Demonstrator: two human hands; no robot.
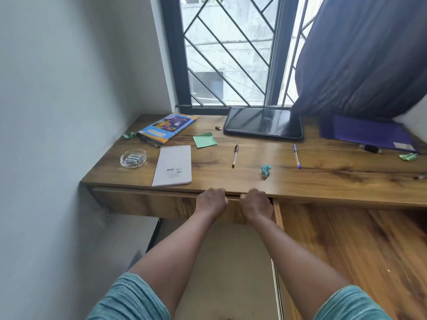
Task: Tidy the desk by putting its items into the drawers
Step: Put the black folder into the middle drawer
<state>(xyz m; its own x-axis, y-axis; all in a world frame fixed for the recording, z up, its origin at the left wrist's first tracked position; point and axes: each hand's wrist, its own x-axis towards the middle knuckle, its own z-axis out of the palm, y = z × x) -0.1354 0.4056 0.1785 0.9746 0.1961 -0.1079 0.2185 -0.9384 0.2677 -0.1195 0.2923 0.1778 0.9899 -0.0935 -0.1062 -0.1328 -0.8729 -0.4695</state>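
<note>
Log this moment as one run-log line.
phase: opening drawer | left hand and right hand: gripping top edge of wooden left drawer front | drawer: barely open | desk items: untouched

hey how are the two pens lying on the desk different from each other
The black pen has a dark cap and a pale barrel; the blue pen has a clear barrel with blue ends. The black pen lies left of centre, near the green sticky notes; the blue pen lies further right, closer to the purple folder. Both lie flat on the desk, pointing roughly front to back, untouched.
</note>
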